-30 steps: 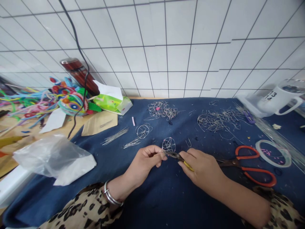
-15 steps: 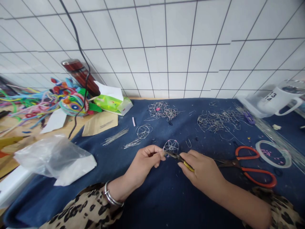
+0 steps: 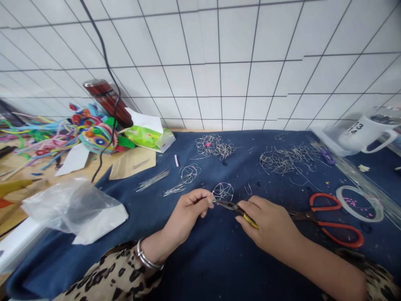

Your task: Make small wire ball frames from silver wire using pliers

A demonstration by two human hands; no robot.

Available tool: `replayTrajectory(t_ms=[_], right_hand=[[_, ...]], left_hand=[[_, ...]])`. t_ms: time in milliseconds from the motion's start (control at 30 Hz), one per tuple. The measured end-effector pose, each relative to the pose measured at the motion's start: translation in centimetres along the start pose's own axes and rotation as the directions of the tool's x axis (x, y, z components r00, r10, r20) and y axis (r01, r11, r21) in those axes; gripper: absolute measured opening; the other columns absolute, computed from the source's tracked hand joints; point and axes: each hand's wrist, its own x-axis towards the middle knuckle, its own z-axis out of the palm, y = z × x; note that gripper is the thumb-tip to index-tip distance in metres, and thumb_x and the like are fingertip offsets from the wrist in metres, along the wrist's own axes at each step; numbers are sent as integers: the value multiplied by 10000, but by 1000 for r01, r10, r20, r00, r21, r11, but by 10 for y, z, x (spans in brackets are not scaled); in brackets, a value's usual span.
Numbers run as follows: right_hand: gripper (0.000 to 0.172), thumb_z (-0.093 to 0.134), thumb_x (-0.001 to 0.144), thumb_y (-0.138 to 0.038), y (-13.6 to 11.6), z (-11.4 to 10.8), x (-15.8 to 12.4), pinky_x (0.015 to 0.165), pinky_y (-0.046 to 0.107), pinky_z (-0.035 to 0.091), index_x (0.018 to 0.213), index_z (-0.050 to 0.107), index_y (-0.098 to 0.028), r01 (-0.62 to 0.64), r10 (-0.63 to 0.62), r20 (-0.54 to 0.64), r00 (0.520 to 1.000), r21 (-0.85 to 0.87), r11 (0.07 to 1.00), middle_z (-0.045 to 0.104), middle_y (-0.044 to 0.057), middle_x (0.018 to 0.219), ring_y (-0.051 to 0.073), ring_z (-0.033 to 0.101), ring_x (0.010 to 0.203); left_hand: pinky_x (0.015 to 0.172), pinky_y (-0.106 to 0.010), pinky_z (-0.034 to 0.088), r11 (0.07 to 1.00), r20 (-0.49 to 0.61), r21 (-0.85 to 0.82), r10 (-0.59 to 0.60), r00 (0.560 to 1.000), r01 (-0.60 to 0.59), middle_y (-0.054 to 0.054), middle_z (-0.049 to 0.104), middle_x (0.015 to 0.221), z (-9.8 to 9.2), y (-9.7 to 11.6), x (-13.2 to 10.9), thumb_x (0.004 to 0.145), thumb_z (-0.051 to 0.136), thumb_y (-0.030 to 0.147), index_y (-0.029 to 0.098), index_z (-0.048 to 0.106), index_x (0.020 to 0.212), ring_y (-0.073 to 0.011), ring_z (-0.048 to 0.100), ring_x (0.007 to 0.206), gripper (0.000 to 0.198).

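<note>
My left hand (image 3: 194,209) pinches the left edge of a round wire frame (image 3: 224,192), a thin silver hoop with crossing wires and small pink spots on its rim. In my right hand (image 3: 266,219) is a pair of pliers (image 3: 249,220) with yellow grips. The dark jaws of the pliers point left and reach the lower left of the hoop, close to my left fingertips. Whether the jaws grip the wire is too small to tell. A second wire hoop (image 3: 189,173) lies on the blue cloth (image 3: 219,259) beyond my left hand, beside short wire pieces (image 3: 174,189).
Orange-handled scissors (image 3: 328,215) lie right of my right hand, near a clear ring (image 3: 360,204) around pink bits. Tangled wire (image 3: 285,159) and a wire heap (image 3: 214,146) sit farther back. A plastic bag (image 3: 75,207) lies left; a white mug (image 3: 366,131) stands at right.
The wire frame has shifted slightly left and turned a little. The pliers' tip has moved slightly down, and my right hand has shifted a little right.
</note>
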Motion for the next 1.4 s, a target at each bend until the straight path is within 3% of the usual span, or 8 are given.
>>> replayTrajectory(t_ms=[233, 467, 1167, 1400], right_hand=[[217, 482, 872, -278, 21, -4, 5, 706, 277, 433, 1022, 589, -163, 62, -83, -164, 983, -128, 990, 597, 58, 853, 164, 554, 792], [249, 489, 869, -282, 23, 4, 5, 682, 325, 393, 1066, 582, -160, 207, -243, -104, 964, -275, 939, 584, 55, 841, 181, 495, 739], [352, 548, 839, -231, 31, 5, 2, 651, 340, 372, 1174, 535, -124, 320, -412, -119, 903, -451, 833, 593, 69, 888, 181, 484, 748], [315, 554, 833, -217, 33, 5, 5, 640, 334, 370, 1131, 556, -115, 345, -438, -110, 892, -458, 819, 594, 66, 886, 178, 480, 736]], left_hand=[[523, -207, 325, 997, 59, -65, -39, 998, 43, 1, 557, 669, -3, 1, 2, 811, 589, 258, 133, 621, 776, -71, 415, 528, 133], [527, -207, 315, 989, 129, -97, -95, 987, 108, 2, 559, 664, -3, 3, 2, 813, 588, 245, 125, 608, 767, -65, 425, 521, 130], [561, -230, 308, 998, 195, 49, -58, 979, 50, 16, 507, 646, -3, 2, -1, 858, 519, 277, 127, 566, 749, -81, 406, 551, 191], [577, -238, 316, 995, 222, 98, -41, 974, 20, 19, 496, 661, -3, 2, -2, 874, 490, 273, 138, 550, 750, -88, 411, 569, 193]])
